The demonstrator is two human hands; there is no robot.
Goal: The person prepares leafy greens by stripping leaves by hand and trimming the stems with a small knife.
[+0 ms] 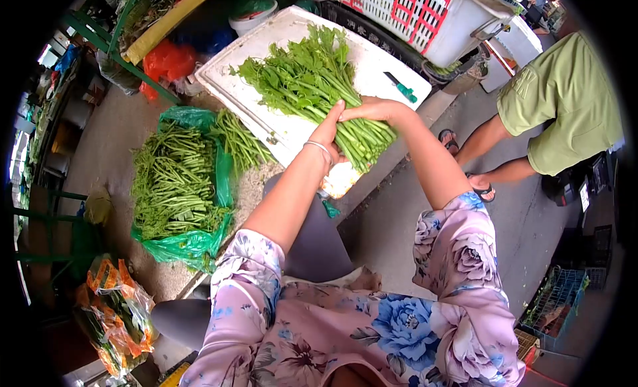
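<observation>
A thick bundle of leafy green stems (pixel 299 78) lies over the white board (pixel 229 71), its leaves toward the back and its cut ends toward me. My left hand (pixel 327 135) is wrapped round the bundle from the left, a bangle on the wrist. From the right, my right hand (pixel 372 110) grips the same stems, its fingers partly hidden behind them. The two hands meet at the thumbs. A knife with a green handle (pixel 403 90) rests on the board right of the bundle. Left of the board, more stems (pixel 174 181) fill an open green plastic bag (pixel 193 244).
A white plastic basket (pixel 399 18) stands behind the board. At the right stands a person in green shorts (pixel 565 101) and sandals. Orange-and-clear bags of vegetables (pixel 119 314) lie at the lower left, and a red bag (pixel 167 61) at the upper left. Wire crates (pixel 551 307) sit at the lower right.
</observation>
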